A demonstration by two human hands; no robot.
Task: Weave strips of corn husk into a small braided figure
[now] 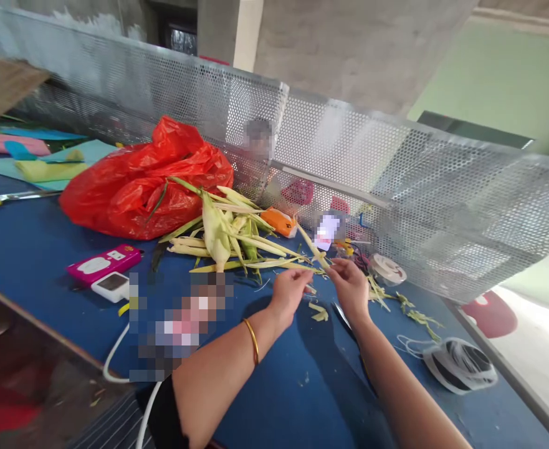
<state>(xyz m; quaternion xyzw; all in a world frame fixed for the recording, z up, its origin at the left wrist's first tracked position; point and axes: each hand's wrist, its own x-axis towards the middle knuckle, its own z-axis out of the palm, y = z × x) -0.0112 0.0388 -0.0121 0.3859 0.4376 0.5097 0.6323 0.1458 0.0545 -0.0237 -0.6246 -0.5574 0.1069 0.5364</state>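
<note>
My right hand (350, 288) pinches a pale strip of corn husk (309, 240), which slants up and left from the fingertips. Just left of it, my left hand (289, 294) has its fingers pressed together on a small pale piece that looks like corn husk (310, 289); most of it is hidden. A gap separates the two hands. Behind them lies a heap of green and yellowish corn husks (237, 234). Small husk scraps (319, 312) rest on the blue table (274, 380) below my hands. Beside my right wrist are scissors (342, 316), partly covered by the forearm.
A red plastic bag (147, 181) bulges at the back left, near a magenta box (103, 264) and a white device (111, 286). To the right sit a roll of tape (388, 269) and a spool of white cord (461, 366). A perforated metal screen (339, 146) edges the table's back.
</note>
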